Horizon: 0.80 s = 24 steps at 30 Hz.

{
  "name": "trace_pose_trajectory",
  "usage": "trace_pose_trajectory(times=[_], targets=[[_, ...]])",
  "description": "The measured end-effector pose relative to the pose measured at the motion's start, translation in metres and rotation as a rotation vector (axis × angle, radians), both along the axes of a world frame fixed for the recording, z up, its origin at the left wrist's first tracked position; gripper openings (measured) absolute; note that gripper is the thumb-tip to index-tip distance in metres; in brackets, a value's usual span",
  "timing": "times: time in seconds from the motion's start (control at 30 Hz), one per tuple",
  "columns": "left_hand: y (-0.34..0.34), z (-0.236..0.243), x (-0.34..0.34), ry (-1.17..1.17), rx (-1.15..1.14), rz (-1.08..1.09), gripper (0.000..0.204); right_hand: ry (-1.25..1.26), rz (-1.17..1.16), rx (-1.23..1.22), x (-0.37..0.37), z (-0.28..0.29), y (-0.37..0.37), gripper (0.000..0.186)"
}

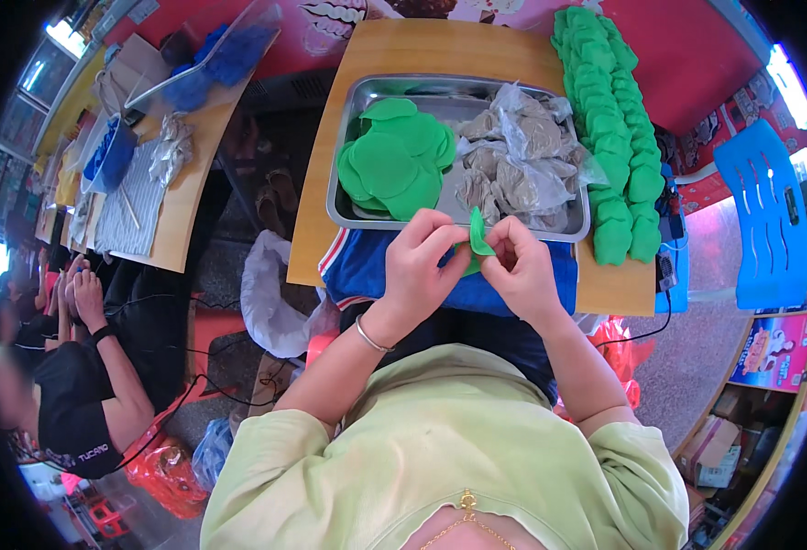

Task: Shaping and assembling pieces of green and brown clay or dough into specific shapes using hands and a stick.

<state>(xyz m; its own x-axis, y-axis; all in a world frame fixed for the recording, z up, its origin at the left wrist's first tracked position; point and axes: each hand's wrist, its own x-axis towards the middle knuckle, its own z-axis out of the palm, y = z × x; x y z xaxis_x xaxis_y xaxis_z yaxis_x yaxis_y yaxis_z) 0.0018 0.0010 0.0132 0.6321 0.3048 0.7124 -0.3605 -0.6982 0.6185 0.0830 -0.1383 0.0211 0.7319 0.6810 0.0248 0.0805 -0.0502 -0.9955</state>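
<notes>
Pale green short-sleeved shirt [449,431], worn by the person: bottom centre of the frame; gold-coloured chain [467,500] at the neckline.

Silver-coloured bangle [373,335], one: centre, on the left wrist.

Left hand [424,270]: centre, thumb and fingertips pinching a folded green piece [479,242] from its left side.

Right hand [521,275]: just right of centre, thumb and fingertips grasping the same piece from its right side. The piece is thin and curled, one tip standing up between the hands, before the tray's near rim.

Blue cloth [357,264], red-and-white trim at its left end: centre, below the tray, partly hidden by the hands.

Metal tray [367,222], rectangular: upper centre. Left part: flat green rounds [389,170], overlapping in a loose pile. Right part: grey-brown pieces [479,188] with clear plastic [513,103] among them.

Table [431,46], wood-coloured top: beneath the tray.

Green shaped pieces [609,137], long overlapping rows: upper right, along the table's right side; number unclear.

Co-worker [82,412], dark top: lower left, hands together; anything held is too small to tell.

Blue plastic chair [761,220]: right edge.

Second table [170,252]: upper left, bearing a striped cloth [137,206] and a blue basin [115,165].
</notes>
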Motion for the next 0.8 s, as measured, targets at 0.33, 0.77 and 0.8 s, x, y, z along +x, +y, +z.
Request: trace_pose_trajectory(times=[0.33,0.77,0.8], targets=[[0.003,0.008,-0.004,0.484,-0.831,-0.486,0.008,0.377,-0.094,0.148,0.003,0.007,0.002,0.006],[0.008,-0.009,0.002,0.259,-0.387,-0.214,0.022,-0.353,-0.003,-0.169,-0.004,0.015,0.001,0.015],[0.009,-0.007,0.002,0.109,-0.247,-0.181,0.021,-0.400,-0.067,-0.149,-0.005,0.016,0.002,0.015]])
